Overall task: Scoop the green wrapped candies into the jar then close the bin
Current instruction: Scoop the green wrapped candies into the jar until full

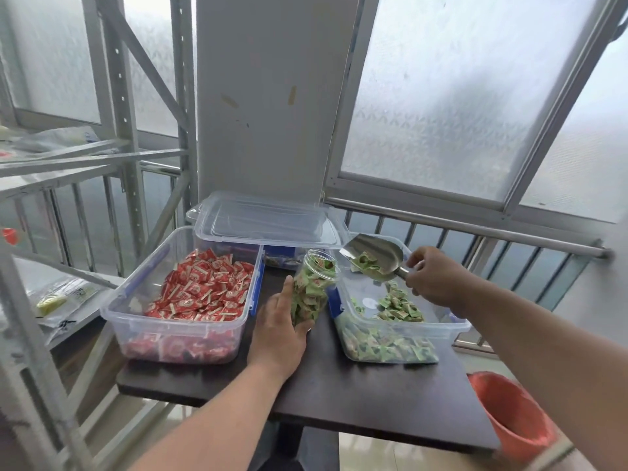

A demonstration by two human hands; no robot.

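Observation:
A clear plastic jar [314, 283] stands on the dark table between two bins, tilted a little and nearly full of green wrapped candies. My left hand [278, 329] grips its left side and base. My right hand [433, 278] holds the handle of a metal scoop [373, 256], which carries several green candies and hovers just right of the jar's mouth. Below the scoop is the open clear bin [455, 326] with green candies [401, 305] lying in it.
An open bin of red candies [183, 300] sits at the left. Clear lids [268, 219] lie stacked on another bin at the back. The dark table [356, 385] is small; an orange bucket [513, 413] stands at lower right. Metal shelving [125, 130] rises at left.

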